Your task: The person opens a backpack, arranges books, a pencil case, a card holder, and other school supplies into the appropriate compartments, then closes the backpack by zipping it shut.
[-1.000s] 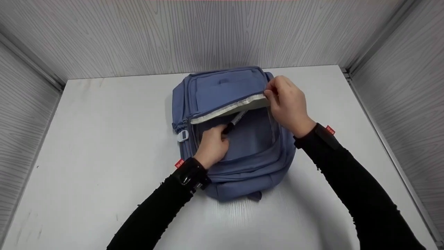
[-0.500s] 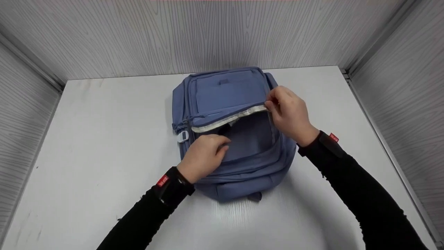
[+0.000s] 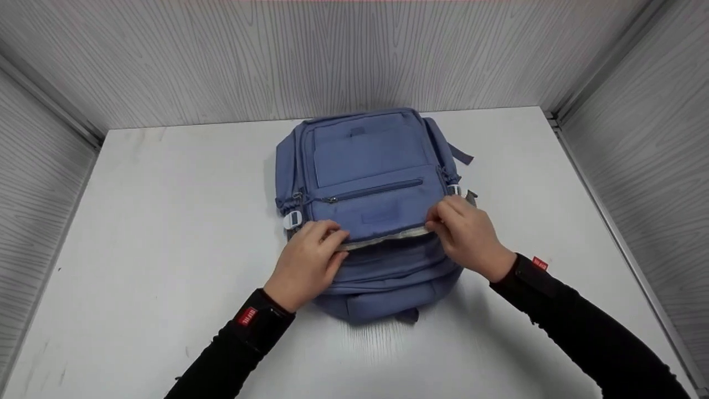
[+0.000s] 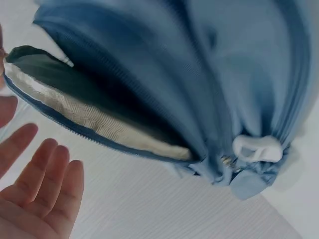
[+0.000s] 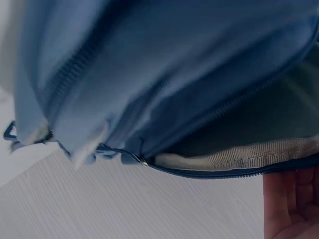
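Observation:
A blue backpack (image 3: 365, 144) lies on the white table, its front pocket partly unzipped. My right hand (image 3: 471, 235) pinches the pale-lined edge of the pocket flap (image 3: 379, 213) near its right end. At the left end, my left hand (image 3: 304, 266) is right at the same edge, thumb and fingers apart. The left wrist view shows that hand's fingers (image 4: 65, 194) extended beside the zipper edge. In the right wrist view, curled fingers (image 5: 291, 204) lie under the pale lining (image 5: 234, 154). The pocket's inside is mostly covered by the flap in the head view.
A white buckle (image 3: 292, 220) hangs at the backpack's left side and another buckle (image 3: 454, 190) at its right. A short strap (image 3: 461, 155) sticks out on the right. Grey wood-grain panels (image 3: 343, 55) enclose the table (image 3: 183, 221) at the back and sides.
My right hand has drawn the flap down over the pocket. My left hand has left the black-and-white marker in the pocket and moved down-left to the flap's edge; the marker is now hidden.

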{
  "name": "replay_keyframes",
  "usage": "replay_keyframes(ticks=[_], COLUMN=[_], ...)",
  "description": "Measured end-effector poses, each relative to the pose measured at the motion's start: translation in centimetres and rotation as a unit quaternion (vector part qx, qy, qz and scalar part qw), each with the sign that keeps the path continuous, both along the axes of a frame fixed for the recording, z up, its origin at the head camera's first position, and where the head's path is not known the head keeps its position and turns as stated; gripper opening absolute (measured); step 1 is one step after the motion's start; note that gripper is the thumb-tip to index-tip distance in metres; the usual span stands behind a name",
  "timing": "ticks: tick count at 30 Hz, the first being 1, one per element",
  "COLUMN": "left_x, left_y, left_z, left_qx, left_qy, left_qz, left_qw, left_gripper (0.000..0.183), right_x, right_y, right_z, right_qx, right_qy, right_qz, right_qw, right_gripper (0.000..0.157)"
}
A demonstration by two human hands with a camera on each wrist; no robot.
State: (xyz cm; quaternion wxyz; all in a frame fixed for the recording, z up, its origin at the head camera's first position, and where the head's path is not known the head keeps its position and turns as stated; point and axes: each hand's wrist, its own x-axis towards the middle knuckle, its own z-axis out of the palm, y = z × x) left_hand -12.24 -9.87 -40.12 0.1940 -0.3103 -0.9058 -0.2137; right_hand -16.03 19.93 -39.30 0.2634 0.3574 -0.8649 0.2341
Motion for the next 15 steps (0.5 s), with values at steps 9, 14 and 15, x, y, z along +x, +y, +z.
replay_keyframes(ticks=[9,14,15], left_x=[0.5,0.6,0.7], left_y=[0.2,0.2,0.1], left_z=[-1.7,-2.3,-2.3], left_qx=[-0.029,-0.048,-0.054], left_qy=[-0.024,-0.035,-0.037], left_qz=[-0.022,-0.023,-0.023], left_qw=[0.9991,0.998,0.9976], left_gripper=[0.024,0.032,0.035], right_x=[1.2,1.4,1.5], right_y=[0.6,0.7,0.7], right_z=[-2.7,-3.8,-4.0], right_qx=[0.04,0.053,0.055], right_qy=[-0.007,-0.003,-0.003], right_qz=[0.016,0.021,0.021], right_qw=[0.999,0.998,0.998], right_gripper=[0.019,0.02,0.02])
